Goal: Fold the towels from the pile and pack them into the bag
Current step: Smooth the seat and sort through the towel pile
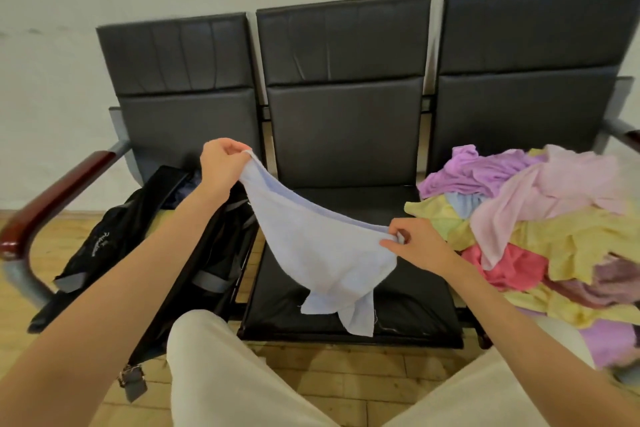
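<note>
A pale blue towel (318,250) hangs in the air above the middle seat of a black bench. My left hand (221,163) pinches its upper left corner, and my right hand (414,243) pinches the opposite corner lower down. The cloth sags between them, its loose end dangling near the seat's front edge. A pile of towels (540,218) in purple, pink, yellow and red covers the right seat. A black bag (138,239) lies on the left seat, partly hidden behind my left forearm.
The three-seat black bench (346,121) stands against a pale wall, with a dark red armrest (59,198) on the left. Below is a wooden floor (346,374). My knees in light trousers (221,374) fill the bottom of the view.
</note>
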Demonstrator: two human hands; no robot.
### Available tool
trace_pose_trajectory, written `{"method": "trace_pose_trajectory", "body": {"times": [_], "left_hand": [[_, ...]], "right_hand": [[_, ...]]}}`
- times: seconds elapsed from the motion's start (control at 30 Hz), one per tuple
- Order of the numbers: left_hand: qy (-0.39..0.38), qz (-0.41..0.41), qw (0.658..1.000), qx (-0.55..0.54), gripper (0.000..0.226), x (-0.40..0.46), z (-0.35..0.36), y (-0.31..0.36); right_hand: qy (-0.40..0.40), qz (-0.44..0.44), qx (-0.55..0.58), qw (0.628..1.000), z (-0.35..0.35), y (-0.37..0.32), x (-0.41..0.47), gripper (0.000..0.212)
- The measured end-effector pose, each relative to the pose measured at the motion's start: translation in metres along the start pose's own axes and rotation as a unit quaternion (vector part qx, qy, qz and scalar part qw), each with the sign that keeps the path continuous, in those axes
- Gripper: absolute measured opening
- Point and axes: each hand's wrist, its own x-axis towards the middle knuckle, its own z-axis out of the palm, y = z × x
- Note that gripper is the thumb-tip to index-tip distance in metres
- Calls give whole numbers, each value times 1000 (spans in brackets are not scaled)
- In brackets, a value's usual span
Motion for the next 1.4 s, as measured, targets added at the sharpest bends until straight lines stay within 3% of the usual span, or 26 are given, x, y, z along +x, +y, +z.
{"method": "trace_pose_trajectory", "body": {"times": [0.07, 0.17, 0.33, 0.47, 0.57, 0.63, 0.73, 0.9, 1.07, 1.23, 1.4], "left_hand": [[-14, 25, 999, 45, 19, -6, 0, -8], [-34, 45, 996, 68, 18, -13, 1, -17], [-34, 68, 993, 93, 17, -17, 1, -27], [-22, 44, 994, 97, 16, -16, -4, -40], [-18, 32, 992, 117, 17, -18, -8, -50], [-8, 14, 991, 131, 17, -16, -10, -60], [0, -30, 988, 151, 17, -16, -15, -75], [-2, -78, 983, 168, 18, -26, -22, -93], [123, 15, 989, 87, 14, -23, -26, -77], [208, 68, 976, -15, 13, -17, -22, -29], [220, 98, 969, -49, 12, -7, -30, -13]], "right_hand": [[-17, -2, 7, 1000, 8, 3, -6, 34], [-46, 3, 14, 999, 25, 7, -14, 17], [-112, 44, 0, 993, 47, 19, -17, 46], [-151, 80, 29, 985, 53, 23, -15, 50], [-137, 113, 52, 983, 53, 28, -12, 40], [-118, 124, 55, 984, 51, 29, -10, 26], [-74, 115, 16, 990, 49, 31, -5, 26], [90, 55, 36, 994, 37, 16, 6, 17], [240, 11, 30, 970, 15, -11, 23, 16], [383, 15, 111, 917, -18, -48, 40, 13], [395, 8, 7, 919, -51, -47, 49, 15]]}}
